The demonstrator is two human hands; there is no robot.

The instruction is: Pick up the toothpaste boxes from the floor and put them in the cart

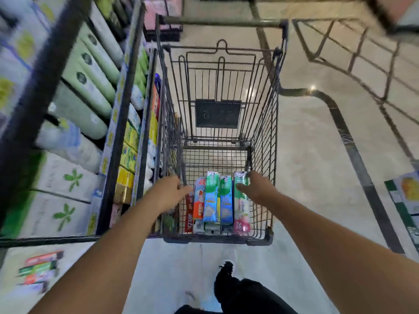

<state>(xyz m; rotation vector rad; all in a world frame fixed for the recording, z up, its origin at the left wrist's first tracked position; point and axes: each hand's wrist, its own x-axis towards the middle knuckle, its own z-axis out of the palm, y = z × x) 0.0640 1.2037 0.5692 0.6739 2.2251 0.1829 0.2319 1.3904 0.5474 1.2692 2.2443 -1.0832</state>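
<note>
Green, blue and red toothpaste boxes (pixel 214 200) lie side by side in the cart (pixel 264 141), both hands' grip loose, empty.

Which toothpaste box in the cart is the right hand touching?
The rightmost box, green and white with a pink end; the right hand rests on its top.

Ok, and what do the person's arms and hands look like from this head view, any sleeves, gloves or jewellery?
Both forearms are bare right up to the frame edge, with no sleeves in view. The left hand and right hand wear no gloves, and no watch, band or ring shows, though the picture is blurry.
</note>
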